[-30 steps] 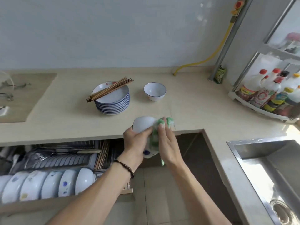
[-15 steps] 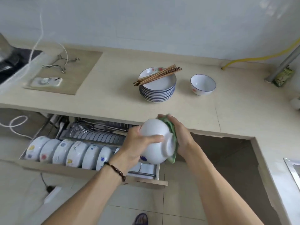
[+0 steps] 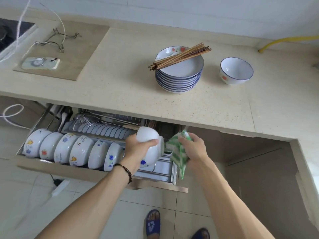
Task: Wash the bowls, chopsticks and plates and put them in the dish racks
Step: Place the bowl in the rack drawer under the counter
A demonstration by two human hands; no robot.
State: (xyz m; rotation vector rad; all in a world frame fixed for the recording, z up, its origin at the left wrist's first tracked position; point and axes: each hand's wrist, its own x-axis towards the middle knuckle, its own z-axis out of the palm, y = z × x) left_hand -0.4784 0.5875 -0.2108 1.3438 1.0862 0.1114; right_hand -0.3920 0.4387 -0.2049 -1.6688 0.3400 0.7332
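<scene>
A: Why is the left hand (image 3: 138, 149) gripping the white bowl (image 3: 150, 147) on its side like that?

B: It looks as if the person is tilting it to match the row of bowls (image 3: 72, 150) already standing on edge in the pull-out dish rack (image 3: 96, 173). The bowl is hanging just over the free slot at the right end of that row, not yet seated.

A: And the right hand (image 3: 195, 150)?

B: It is clutching the green-and-white cloth (image 3: 178, 152), now apart from the bowl, so the wiping seems finished.

A: What is differing from half a second ago?

B: Then the cloth was pressing against the bowl's rim; now it is pulling away to the right, and the bowl is sinking lower toward the rack.

A: What is waiting?

B: The stack of plates (image 3: 179, 75) with the chopsticks (image 3: 179, 55) lying across it, and a second bowl (image 3: 236, 70) beside them, are all sitting on the bench (image 3: 120, 94).
</scene>
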